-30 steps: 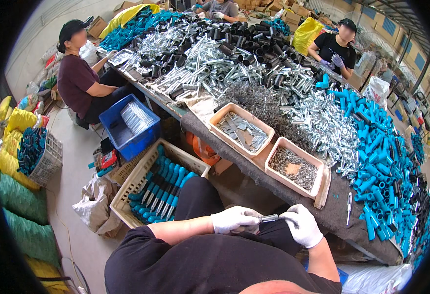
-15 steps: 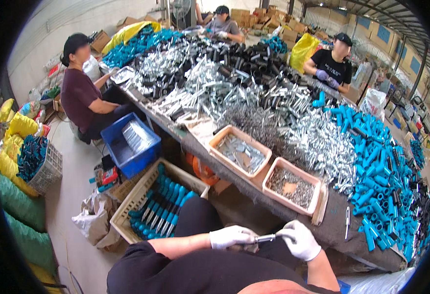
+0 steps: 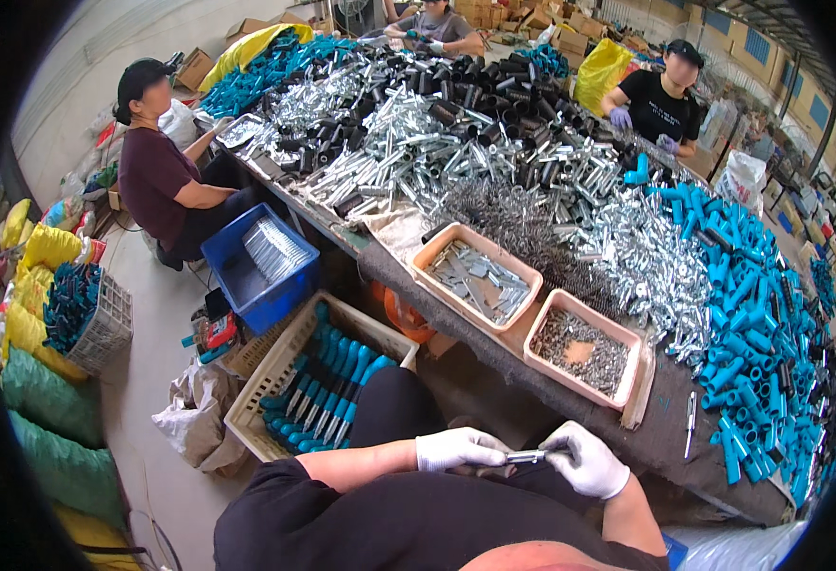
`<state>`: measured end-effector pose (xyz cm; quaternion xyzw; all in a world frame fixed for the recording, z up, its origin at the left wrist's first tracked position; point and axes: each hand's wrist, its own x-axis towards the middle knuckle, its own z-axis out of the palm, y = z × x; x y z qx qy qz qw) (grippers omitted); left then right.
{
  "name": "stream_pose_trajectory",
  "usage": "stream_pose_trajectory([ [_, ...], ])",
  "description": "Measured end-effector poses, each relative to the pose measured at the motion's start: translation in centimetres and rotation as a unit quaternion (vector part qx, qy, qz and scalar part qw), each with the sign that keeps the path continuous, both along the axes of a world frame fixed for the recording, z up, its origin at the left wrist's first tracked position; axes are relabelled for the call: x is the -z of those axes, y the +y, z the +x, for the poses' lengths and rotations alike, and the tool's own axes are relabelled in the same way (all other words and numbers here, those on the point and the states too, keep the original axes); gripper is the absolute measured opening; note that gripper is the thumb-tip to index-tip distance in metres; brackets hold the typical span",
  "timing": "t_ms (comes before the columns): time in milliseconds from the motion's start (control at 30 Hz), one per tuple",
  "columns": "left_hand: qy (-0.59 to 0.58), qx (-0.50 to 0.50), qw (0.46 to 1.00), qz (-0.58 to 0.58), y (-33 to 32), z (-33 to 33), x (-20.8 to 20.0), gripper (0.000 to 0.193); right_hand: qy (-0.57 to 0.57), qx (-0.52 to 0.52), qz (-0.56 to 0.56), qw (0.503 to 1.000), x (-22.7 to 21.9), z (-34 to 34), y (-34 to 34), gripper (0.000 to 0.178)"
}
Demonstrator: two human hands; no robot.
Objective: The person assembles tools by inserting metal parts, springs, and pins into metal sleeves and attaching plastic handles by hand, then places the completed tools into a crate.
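Head view: left hand (image 3: 461, 449) and right hand (image 3: 587, 461) both gripping metal tube (image 3: 526, 457), now leveler than before.

Ahead and rightward of the white-gloved right hand (image 3: 587, 461), bare dark-grey cloth tabletop (image 3: 663, 433) is leaving passage between a pale-pink rectangular plastic tray (image 3: 579, 352) and heaped teal plastic tubes (image 3: 747, 343); a thin silver metal rod (image 3: 691, 424) is lying midway, partly obstructing it.

There are two gloved hands (image 3: 461, 450) (image 3: 587, 461), one held metal piece (image 3: 527, 457), two pink trays (image 3: 523, 306) (image 3: 570, 380), one lone silver rod (image 3: 691, 425), one blue bin (image 3: 285, 303) of strips, one cream crate (image 3: 380, 332) of tools, two green sacks (image 3: 47, 388) (image 3: 66, 481) and three co-workers (image 3: 161, 176) (image 3: 451, 36) (image 3: 661, 109) around the surface (image 3: 661, 433).
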<state>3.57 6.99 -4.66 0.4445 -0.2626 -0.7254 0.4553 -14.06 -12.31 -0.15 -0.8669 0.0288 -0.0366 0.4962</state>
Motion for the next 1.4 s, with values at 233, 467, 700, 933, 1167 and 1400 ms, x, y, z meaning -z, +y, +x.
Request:
stream_pose_trajectory([
  [233, 0.044, -0.008, 0.997, -0.060, 0.2, -0.2, -0.7, 0.048, -0.070, 0.116, 0.347, 0.928, 0.0, -0.2, 2.6, 0.013],
  [467, 0.159, -0.093, 0.983, -0.023, 0.5, -1.2, -1.4, 0.051, -0.118, 0.242, 0.444, 0.855, 1.8, 0.3, 3.9, 0.025],
  [700, 0.146, -0.104, 0.984, 0.011, 0.5, -1.9, -0.8, 0.045, -0.025, 0.274, 0.354, 0.894, 3.7, -0.4, 4.6, 0.027],
  [933, 0.121, -0.100, 0.987, 0.019, 0.5, -1.8, -0.9, 0.044, -0.020, 0.257, 0.370, 0.893, 3.8, 0.0, 4.5, 0.034],
  [1167, 0.158, -0.097, 0.983, 0.002, 0.7, -1.6, -0.4, 0.047, -0.015, 0.253, 0.384, 0.888, 4.4, 0.5, 4.6, 0.036],
  [1400, 0.141, -0.108, 0.984, -0.014, 0.5, -0.2, -1.1, 0.050, -0.007, 0.241, 0.388, 0.890, 3.4, 2.3, 3.8, 0.035],
])
